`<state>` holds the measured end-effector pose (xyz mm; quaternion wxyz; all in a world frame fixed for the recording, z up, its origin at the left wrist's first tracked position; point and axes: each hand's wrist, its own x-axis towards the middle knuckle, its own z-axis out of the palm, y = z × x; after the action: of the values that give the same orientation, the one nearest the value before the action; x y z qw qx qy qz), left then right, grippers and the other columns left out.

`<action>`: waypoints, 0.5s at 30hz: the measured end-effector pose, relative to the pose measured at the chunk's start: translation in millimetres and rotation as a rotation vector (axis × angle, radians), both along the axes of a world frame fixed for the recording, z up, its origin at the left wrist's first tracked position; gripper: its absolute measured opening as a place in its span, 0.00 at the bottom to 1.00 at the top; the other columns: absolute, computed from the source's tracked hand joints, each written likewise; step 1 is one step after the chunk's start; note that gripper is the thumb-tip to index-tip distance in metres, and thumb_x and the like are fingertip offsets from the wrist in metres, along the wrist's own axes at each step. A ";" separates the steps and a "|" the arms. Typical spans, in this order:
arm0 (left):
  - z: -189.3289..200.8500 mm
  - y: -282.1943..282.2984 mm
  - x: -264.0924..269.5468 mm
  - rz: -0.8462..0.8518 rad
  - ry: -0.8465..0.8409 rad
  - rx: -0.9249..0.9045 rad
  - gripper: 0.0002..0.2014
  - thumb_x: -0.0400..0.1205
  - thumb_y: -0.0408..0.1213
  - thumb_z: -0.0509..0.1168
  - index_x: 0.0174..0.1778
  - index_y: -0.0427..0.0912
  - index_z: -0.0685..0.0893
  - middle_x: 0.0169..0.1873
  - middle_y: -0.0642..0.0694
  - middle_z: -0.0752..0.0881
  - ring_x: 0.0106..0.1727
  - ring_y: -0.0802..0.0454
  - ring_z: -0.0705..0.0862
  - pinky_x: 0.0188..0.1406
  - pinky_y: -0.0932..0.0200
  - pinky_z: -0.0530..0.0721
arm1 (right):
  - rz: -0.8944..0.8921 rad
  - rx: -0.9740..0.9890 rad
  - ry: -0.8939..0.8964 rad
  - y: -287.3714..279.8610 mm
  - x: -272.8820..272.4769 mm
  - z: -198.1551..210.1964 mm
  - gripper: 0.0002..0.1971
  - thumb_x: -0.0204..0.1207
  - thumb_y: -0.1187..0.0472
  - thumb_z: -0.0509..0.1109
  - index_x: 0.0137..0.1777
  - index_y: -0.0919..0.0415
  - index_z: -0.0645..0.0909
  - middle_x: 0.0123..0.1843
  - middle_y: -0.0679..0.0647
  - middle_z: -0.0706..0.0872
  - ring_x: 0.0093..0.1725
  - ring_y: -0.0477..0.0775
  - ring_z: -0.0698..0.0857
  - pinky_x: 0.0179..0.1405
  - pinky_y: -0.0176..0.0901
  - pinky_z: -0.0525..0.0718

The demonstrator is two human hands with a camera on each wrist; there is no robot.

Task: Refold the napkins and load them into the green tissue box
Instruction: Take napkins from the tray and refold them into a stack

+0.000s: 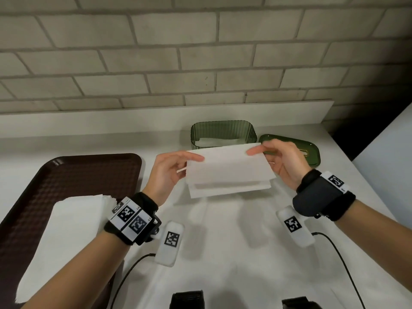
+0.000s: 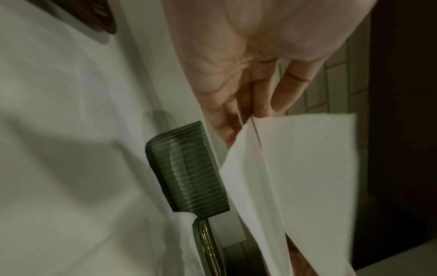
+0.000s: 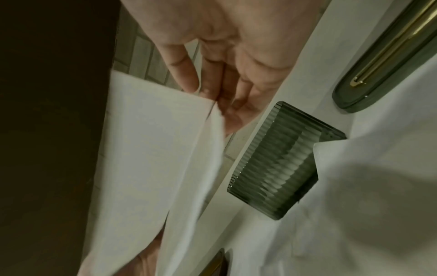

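White napkin (image 1: 227, 169) half-folded, pinched in both hands, left hand (image 1: 169, 172) and right hand (image 1: 282, 162); few already in green tissue box (image 1: 223, 132) just beyond, stack (image 1: 66, 230) by left wrist still waiting.

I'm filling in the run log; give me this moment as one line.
step: refolding | left hand: pinches napkin | right hand: pinches napkin | green tissue box: open, lid beside

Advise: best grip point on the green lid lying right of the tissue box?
Probably the near long edge of the flat dark-green plastic lid, pinched from the right with the right hand. It lies flat on the white counter, so only the rim offers purchase; the ribbed green tissue box crowds its left end.
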<state>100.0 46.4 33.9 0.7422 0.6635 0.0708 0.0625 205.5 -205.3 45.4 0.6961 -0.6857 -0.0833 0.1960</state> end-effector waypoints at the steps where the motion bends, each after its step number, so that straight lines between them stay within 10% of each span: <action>1: 3.1 0.2 6.8 0.028 0.015 0.049 0.17 0.83 0.23 0.53 0.48 0.29 0.89 0.34 0.48 0.88 0.41 0.53 0.85 0.41 0.64 0.81 | -0.018 -0.040 -0.030 4.3 4.1 1.3 0.11 0.80 0.64 0.66 0.45 0.68 0.89 0.50 0.62 0.91 0.47 0.58 0.86 0.51 0.46 0.85; 6: 9.9 10.6 68.9 0.092 0.054 0.563 0.15 0.77 0.30 0.73 0.61 0.43 0.88 0.62 0.47 0.87 0.65 0.44 0.82 0.70 0.48 0.77 | -0.065 -0.331 -0.319 33.1 50.5 1.5 0.16 0.66 0.70 0.80 0.51 0.53 0.90 0.53 0.71 0.88 0.46 0.71 0.83 0.64 0.52 0.82; 9: 14.2 15.6 104.2 0.202 0.009 0.704 0.12 0.74 0.31 0.75 0.53 0.45 0.89 0.58 0.45 0.87 0.56 0.53 0.81 0.61 0.58 0.81 | -0.137 -0.444 -0.433 46.7 80.3 5.1 0.12 0.65 0.63 0.82 0.44 0.46 0.90 0.48 0.55 0.92 0.44 0.48 0.86 0.58 0.41 0.83; 15: 0.3 19.3 143.9 0.198 0.099 0.906 0.11 0.72 0.34 0.78 0.46 0.32 0.89 0.43 0.39 0.87 0.43 0.48 0.83 0.49 0.58 0.83 | -0.117 -0.745 -0.570 56.5 110.7 -1.9 0.12 0.69 0.65 0.77 0.53 0.60 0.91 0.52 0.54 0.91 0.44 0.48 0.84 0.49 0.24 0.73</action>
<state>243.9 65.7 34.2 0.3639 0.9130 0.1345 0.1258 316.3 -148.8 43.5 0.3620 -0.9186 -0.1566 -0.0231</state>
